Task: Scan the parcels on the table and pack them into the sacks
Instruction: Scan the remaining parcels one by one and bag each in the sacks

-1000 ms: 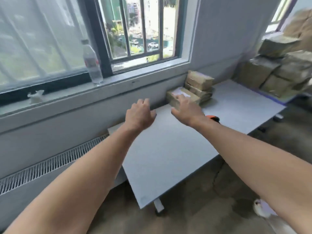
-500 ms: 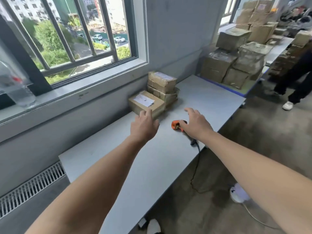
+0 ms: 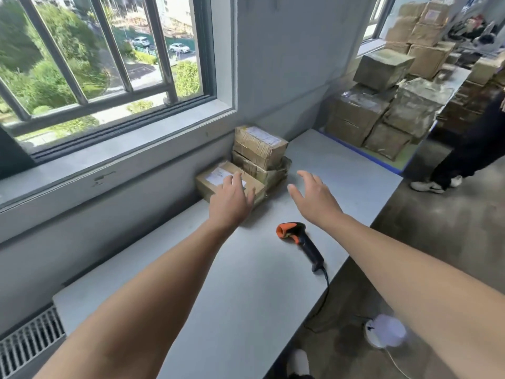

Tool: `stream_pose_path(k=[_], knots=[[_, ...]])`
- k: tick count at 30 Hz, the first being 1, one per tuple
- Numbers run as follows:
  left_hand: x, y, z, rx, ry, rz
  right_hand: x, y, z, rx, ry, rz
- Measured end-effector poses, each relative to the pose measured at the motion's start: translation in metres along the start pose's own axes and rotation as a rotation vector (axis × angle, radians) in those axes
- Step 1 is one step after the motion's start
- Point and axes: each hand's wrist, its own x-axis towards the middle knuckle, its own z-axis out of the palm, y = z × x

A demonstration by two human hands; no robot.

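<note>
The table was a plain pale grey, and the parcels on it were brown cardboard, the lowest carrying a white label. The scanner was black with an orange head and a black cable. The floor was mottled grey-brown.

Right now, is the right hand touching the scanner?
Apart. The head view shows the open right hand past the scanner, with grey table visible between them.

arms: both outstretched forward | left hand: palm down, fingers straight | right hand: palm down, fingers spread, holding nothing
</note>
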Motion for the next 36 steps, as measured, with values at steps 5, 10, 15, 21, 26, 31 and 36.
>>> stream_pose_path(k=[5, 10, 15, 21, 26, 31, 36], knots=[[0.045, -0.007, 0.024, -0.007, 0.005, -0.009, 0.063, 0.012, 0.009, 0.002, -0.015, -0.003], [0.099, -0.004, 0.053, -0.055, 0.026, -0.097, 0.145, 0.027, 0.023, 0.104, 0.003, -0.041], [0.150, 0.010, 0.084, -0.145, 0.069, -0.167, 0.223, 0.040, 0.040, 0.233, 0.025, -0.079], [0.203, 0.028, 0.105, -0.281, 0.113, -0.255, 0.288, 0.054, 0.060, 0.292, -0.092, -0.118], [0.218, 0.037, 0.120, -0.345, 0.026, -0.290, 0.309, 0.062, 0.064, 0.280, -0.210, -0.185], [0.215, 0.040, 0.118, -0.381, 0.049, -0.302, 0.305, 0.060, 0.061, 0.321, -0.186, -0.182], [0.191, 0.038, 0.097, -0.412, 0.118, -0.277, 0.276, 0.040, 0.051, 0.346, -0.103, -0.243]])
